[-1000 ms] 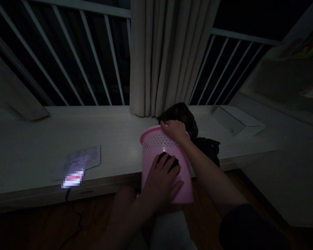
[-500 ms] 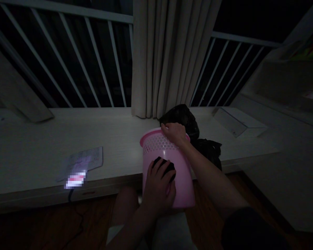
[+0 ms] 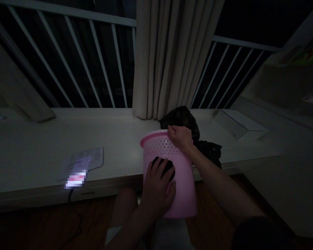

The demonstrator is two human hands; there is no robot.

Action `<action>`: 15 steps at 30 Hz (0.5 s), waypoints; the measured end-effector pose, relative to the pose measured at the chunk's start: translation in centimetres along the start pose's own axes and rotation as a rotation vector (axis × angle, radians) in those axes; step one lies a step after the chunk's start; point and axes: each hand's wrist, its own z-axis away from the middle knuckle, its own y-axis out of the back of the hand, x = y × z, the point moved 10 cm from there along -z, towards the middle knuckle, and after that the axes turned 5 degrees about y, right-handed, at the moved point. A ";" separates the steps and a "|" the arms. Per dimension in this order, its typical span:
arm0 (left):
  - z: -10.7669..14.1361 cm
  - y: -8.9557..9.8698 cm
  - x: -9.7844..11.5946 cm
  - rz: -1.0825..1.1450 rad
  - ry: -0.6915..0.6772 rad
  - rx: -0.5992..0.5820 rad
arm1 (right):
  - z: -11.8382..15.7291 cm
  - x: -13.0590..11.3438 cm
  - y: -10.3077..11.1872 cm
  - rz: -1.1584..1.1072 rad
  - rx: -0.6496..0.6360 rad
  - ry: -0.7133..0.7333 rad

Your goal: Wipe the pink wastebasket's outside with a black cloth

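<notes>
A pink plastic wastebasket [image 3: 182, 187] with a honeycomb-pattern band below its rim stands tilted in front of me, over my lap. My right hand [image 3: 181, 137] is closed around its rim at the far right side. My left hand [image 3: 158, 187] lies against the near wall with its fingers curved over a small black cloth-like piece [image 3: 169, 172], which it presses to the basket. The dim light hides what exactly the black piece is. The inside of the basket is out of sight.
Two black plastic bags [image 3: 182, 118] lie behind the basket on a pale ledge [image 3: 120, 139]. A white box [image 3: 241, 125] sits to the right. Papers [image 3: 91, 158] and a glowing, blurred-out screen [image 3: 76, 179] with a cable are at left. A curtain [image 3: 169, 59] hangs behind.
My right hand has slid a little to the right along the rim. The basket's bottom has come slightly lower and nearer. The left hand keeps almost the same place.
</notes>
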 end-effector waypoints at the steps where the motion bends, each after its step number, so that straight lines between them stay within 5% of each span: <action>1: -0.5 -0.1 -0.6 -0.017 0.009 -0.008 | 0.2 0.2 0.1 0.000 0.002 0.001; 8: -4.2 -0.3 -4.5 -0.060 0.152 -0.001 | 0.9 0.6 1.2 0.002 0.045 0.009; 15: -4.4 -0.8 0.2 -0.082 0.034 -0.015 | 0.8 0.6 1.0 -0.008 0.030 0.025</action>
